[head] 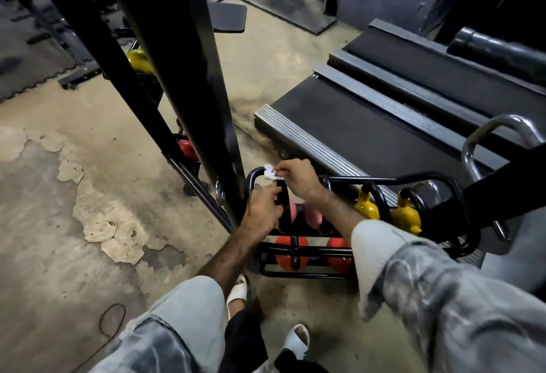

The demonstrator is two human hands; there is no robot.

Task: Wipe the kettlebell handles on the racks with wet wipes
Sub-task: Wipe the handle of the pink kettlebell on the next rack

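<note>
A low black tube rack (393, 179) holds pink, yellow and orange kettlebells. My left hand (264, 211) grips the black handle (280, 195) of a pink kettlebell (291, 210) at the rack's left end. Just above it, my right hand (300, 179) pinches a crumpled white wet wipe (270, 173) against the top of that handle. A second pink kettlebell (313, 216) sits beside the first, partly hidden by my right forearm. Two yellow kettlebells (366, 205) (407, 216) stand further right. Two orange kettlebells (291, 253) (338, 254) lie on the lower tier.
A tall black steel frame (204, 77) rises just left of the rack, with a yellow kettlebell (139, 60) and a red one (187, 149) behind it. A treadmill deck (369, 124) lies behind the rack. My sandalled feet (236, 290) stand on worn concrete floor.
</note>
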